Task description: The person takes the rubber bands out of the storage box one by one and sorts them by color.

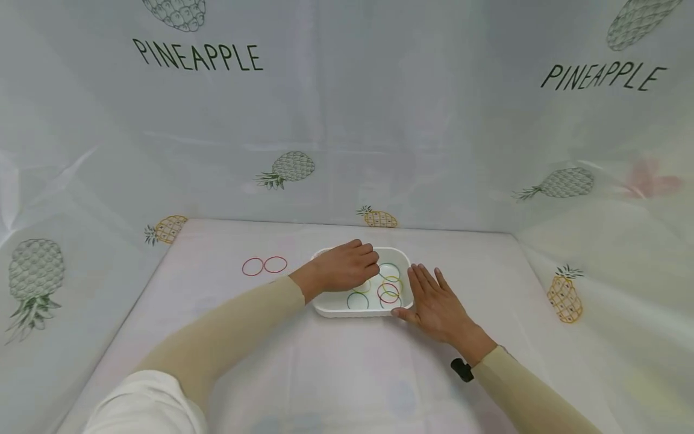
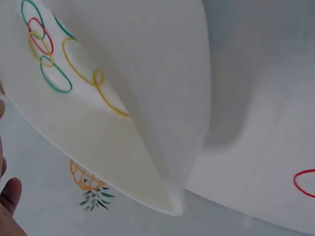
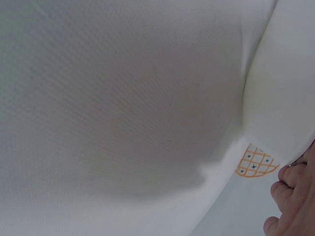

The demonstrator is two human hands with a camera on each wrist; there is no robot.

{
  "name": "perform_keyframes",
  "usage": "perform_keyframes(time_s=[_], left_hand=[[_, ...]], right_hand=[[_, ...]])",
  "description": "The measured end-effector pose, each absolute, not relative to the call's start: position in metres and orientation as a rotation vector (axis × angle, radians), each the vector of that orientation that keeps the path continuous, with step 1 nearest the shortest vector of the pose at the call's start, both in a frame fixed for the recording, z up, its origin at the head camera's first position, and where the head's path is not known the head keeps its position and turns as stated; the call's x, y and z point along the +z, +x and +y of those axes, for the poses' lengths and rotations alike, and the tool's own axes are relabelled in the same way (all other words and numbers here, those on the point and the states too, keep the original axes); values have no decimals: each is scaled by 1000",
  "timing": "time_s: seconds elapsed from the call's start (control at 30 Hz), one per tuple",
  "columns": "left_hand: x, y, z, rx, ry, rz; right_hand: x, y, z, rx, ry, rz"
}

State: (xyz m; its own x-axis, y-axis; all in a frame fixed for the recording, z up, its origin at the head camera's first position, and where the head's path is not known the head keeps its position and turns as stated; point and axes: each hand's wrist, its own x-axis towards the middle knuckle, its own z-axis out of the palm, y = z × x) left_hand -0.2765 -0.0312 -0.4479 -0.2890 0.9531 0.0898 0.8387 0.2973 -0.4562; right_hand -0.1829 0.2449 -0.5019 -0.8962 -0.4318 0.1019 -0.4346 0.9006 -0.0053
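Note:
A white rounded tray (image 1: 352,313) sits on the table with several thin rubber bands inside. Among them are a red band (image 1: 388,284), a green band (image 2: 55,88) and a twisted yellow band (image 2: 101,88). My left hand (image 1: 347,265) reaches over the tray's left half with its fingers bent downward; the fingertips are hidden, so whether they pinch a band does not show. My right hand (image 1: 436,301) lies against the tray's right end, fingers straight, thumb out by the front rim.
Two red rubber bands (image 1: 252,275) lie side by side on the table left of the tray. A pale cloth (image 1: 347,367) covers the table, and a sheet printed with pineapples (image 1: 293,166) hangs behind and at the sides. A black strap (image 1: 462,369) sits at the right wrist.

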Motion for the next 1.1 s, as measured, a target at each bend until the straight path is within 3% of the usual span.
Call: perform_keyframes(time_s=[1.1], left_hand=[[-482, -282, 1, 109, -1610, -2648]], right_hand=[[-505, -184, 248, 18, 687, -2941]])
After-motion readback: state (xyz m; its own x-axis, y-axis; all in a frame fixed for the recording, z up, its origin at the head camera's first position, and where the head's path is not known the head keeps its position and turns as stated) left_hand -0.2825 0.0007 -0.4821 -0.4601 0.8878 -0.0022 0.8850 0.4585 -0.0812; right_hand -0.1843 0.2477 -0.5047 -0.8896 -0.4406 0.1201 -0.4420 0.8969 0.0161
